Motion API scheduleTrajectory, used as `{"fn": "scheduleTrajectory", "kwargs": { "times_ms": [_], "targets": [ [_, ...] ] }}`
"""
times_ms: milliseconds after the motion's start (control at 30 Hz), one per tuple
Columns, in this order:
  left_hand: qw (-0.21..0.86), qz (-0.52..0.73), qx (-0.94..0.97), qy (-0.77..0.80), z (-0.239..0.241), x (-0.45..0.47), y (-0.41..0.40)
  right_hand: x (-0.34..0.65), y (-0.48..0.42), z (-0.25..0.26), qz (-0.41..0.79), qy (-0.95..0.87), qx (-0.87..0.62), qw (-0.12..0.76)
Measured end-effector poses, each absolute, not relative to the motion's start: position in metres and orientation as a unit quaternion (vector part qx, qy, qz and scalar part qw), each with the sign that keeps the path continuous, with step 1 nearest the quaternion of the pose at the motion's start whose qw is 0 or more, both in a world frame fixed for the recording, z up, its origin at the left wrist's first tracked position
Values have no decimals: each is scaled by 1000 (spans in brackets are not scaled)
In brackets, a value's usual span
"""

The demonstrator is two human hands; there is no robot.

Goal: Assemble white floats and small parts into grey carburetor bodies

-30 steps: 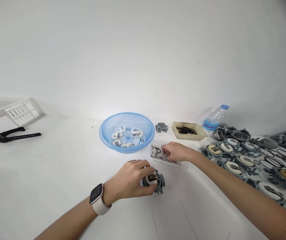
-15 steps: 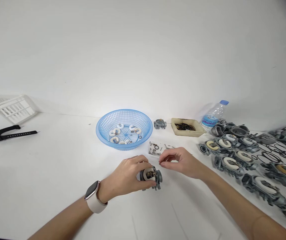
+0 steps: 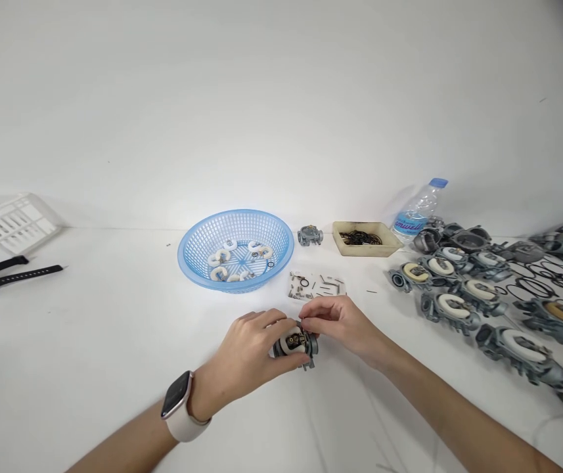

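Note:
My left hand point(image 3: 246, 355), with a watch on the wrist, grips a small grey carburetor body point(image 3: 297, 343) with a white float on top, resting on the white table. My right hand point(image 3: 339, 324) is pinched at the top of that carburetor, fingertips pressed together on a tiny part too small to name. Just beyond lies a clear flat tray point(image 3: 316, 286) of small pins and o-rings.
A blue mesh basket point(image 3: 236, 249) with white floats sits behind. One carburetor point(image 3: 309, 234), a beige tray of black rings point(image 3: 364, 238) and a water bottle point(image 3: 417, 213) stand farther back. Rows of carburetors point(image 3: 478, 295) fill the right. A black strap point(image 3: 10, 270) and white crate point(image 3: 8, 220) lie left.
My right hand drew back from the clear parts tray and came down to the top of the carburetor. My left hand kept its grip.

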State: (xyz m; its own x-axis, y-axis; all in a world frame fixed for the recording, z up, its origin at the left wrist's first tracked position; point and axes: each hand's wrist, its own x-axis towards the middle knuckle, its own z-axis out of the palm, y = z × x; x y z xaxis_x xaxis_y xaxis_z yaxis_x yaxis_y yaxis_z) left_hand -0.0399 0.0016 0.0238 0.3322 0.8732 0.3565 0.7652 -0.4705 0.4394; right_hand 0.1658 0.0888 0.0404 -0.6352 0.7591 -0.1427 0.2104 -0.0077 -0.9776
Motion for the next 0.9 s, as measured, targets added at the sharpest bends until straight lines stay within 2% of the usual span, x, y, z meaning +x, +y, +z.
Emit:
{"fn": "scheduleTrajectory", "kwargs": {
  "times_ms": [433,900],
  "targets": [
    [-14,294,807,512,18,-27,-6,164,85,41,612,-664,-363,230],
    [10,304,802,514,15,-29,-5,164,84,40,612,-659,-361,244]
  ]
}}
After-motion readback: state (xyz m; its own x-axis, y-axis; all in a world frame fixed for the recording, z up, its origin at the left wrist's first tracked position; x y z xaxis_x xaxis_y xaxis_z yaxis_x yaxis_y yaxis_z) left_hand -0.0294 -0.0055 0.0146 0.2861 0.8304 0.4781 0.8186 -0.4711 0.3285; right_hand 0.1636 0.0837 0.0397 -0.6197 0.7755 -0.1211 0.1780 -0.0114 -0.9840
